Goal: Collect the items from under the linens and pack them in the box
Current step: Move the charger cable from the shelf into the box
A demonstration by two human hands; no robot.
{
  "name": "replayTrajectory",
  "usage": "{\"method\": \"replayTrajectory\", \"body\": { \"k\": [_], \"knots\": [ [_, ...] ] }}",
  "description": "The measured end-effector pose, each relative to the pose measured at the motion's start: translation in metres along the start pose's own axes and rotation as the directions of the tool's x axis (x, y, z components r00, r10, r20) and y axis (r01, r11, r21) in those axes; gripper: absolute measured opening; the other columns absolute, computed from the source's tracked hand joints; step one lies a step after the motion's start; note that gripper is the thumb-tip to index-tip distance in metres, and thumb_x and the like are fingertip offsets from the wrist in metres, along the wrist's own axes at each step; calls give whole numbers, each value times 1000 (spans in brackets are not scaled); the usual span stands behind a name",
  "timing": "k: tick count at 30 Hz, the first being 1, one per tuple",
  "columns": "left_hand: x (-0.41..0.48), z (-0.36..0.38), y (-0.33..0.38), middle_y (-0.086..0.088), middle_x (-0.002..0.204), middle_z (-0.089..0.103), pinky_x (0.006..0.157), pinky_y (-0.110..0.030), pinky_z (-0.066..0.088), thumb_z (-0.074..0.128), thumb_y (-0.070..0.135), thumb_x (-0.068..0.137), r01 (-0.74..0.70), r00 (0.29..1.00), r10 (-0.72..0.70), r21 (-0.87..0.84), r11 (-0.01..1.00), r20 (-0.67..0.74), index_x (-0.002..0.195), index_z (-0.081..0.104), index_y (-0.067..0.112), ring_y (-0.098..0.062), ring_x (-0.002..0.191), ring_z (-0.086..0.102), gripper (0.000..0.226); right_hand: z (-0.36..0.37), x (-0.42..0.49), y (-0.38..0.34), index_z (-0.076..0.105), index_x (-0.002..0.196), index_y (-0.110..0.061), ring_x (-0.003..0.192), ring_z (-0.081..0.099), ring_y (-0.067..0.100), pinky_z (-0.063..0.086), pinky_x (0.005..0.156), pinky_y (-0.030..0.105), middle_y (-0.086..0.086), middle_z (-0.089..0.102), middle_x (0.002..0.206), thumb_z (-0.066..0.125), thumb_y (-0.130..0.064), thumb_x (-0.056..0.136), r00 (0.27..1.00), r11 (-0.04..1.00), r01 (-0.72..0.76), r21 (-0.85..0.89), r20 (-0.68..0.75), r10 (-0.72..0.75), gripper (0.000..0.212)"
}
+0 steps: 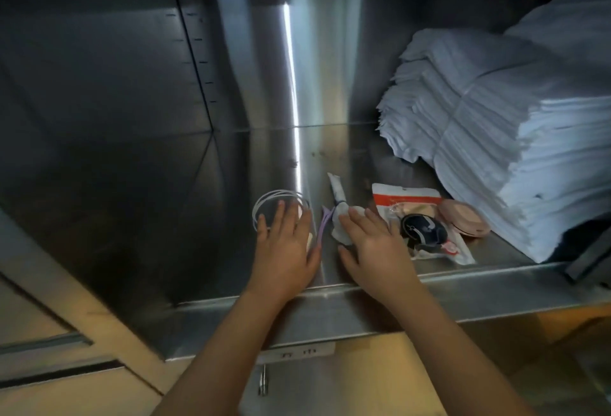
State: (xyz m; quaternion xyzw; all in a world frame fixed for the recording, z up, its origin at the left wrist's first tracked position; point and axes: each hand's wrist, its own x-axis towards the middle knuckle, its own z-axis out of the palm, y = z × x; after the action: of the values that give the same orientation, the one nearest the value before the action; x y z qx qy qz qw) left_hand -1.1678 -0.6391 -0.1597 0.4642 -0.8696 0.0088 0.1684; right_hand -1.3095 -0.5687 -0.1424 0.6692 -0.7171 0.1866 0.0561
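Observation:
Small items lie on a steel shelf (198,217). A coil of thin white wire (274,197) lies at the left, and my left hand (284,243) rests flat on it, fingers spread. Between the hands lies a purple strip (322,227). A white wrapped tube (339,197) lies in the middle, with my right hand (370,250) flat over its near end. Right of that hand lies a white and orange packet (406,200), a dark round object (423,232) on it, and a pink round case (463,217). No box is in view.
A tall stack of folded white linens (496,124) fills the shelf's right side, close behind the pink case. Steel walls (99,68) close the cabinet at the left and back. A raised steel lip (330,306) runs along the shelf's front edge, with a label below.

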Motion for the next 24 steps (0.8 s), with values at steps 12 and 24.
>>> {"method": "replayTrajectory", "body": {
  "k": [12, 24],
  "knots": [
    [17, 12, -19, -7, 153, 25, 114, -47, 9, 49, 51, 85, 66, 988, -46, -132, 989, 144, 147, 17, 17, -24, 142, 15, 78, 37, 29, 9, 11, 148, -24, 142, 13, 21, 15, 112, 43, 3, 12, 156, 33, -34, 97, 982, 998, 11, -62, 191, 1, 57],
    [-26, 6, -6, 0, 147, 37, 110, -38, 16, 43, 49, 88, 36, 995, -31, -61, 997, 91, 143, 30, 18, -17, 138, 26, 64, 30, 1, 3, 21, 146, -23, 143, 8, 19, 12, 114, 40, -3, 10, 157, 28, -28, 99, 979, 999, 40, -11, 203, -37, 48]
  ]
}}
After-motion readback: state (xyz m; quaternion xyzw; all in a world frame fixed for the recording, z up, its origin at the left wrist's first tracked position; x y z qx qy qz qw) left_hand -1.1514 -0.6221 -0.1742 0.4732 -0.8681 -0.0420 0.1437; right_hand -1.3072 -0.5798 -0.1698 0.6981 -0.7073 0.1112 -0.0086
